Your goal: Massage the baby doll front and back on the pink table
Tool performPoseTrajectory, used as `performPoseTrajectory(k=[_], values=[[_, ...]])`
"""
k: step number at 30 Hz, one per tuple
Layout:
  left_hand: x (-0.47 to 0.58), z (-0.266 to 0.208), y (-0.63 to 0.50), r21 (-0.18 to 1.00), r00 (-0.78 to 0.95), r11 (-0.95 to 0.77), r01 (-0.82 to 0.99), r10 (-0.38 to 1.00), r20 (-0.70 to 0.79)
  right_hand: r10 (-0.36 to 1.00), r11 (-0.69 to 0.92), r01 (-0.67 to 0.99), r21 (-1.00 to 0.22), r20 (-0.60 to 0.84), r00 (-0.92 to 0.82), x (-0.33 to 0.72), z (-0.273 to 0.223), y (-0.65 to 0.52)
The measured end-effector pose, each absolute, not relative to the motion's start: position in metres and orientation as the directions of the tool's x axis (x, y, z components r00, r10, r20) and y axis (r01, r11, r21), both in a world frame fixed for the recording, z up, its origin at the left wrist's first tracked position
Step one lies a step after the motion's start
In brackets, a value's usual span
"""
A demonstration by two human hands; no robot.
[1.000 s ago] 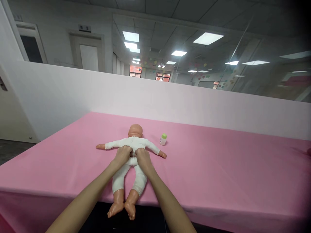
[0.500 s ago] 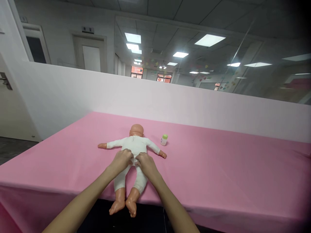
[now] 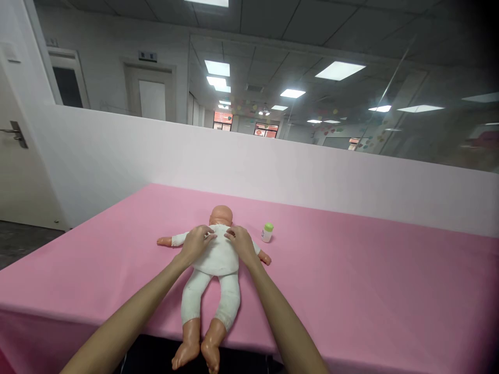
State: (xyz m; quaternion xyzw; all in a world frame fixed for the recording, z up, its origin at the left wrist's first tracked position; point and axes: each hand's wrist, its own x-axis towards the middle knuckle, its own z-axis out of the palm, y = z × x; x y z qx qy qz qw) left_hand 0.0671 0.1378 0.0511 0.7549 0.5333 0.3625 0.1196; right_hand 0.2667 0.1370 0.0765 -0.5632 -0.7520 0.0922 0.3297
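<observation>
A baby doll [image 3: 218, 259] in white clothes lies stretched out on a pink-covered table [image 3: 351, 291]. Its bald head points away from me, no face shows, and its bare feet reach past the near edge. My left hand [image 3: 198, 243] rests on the left side of the doll's upper back, fingers bent and thumb apart from them. On the right side of the upper back is my right hand [image 3: 239, 242], in a similar pose. Neither hand grips anything. Both doll arms are spread, partly covered by my hands.
A small bottle with a green cap [image 3: 267, 232] stands to the right of the doll's shoulder. Behind the table runs a low white wall [image 3: 273, 166] with glass above it. A door [image 3: 23, 171] is at the far left.
Both hands have slid up from the doll's lower back to its upper back near the shoulders. The view has tilted slightly up. The bottle stays beside the doll.
</observation>
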Motion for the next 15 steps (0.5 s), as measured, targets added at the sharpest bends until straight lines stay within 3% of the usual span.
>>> performPoseTrajectory(k=[7,15], values=[[0.09,0.043,0.173,0.485,0.103,-0.253,0.837,0.944,0.315,0.918,0.308,0.874,-0.376,0.358,-0.17,0.246,0.051,0.167],[0.095,0.035,0.179,0.434,0.077,-0.201,0.878,0.955,0.288,0.927,0.279,0.888,-0.365,0.344,-0.15,0.242,0.046,0.17]])
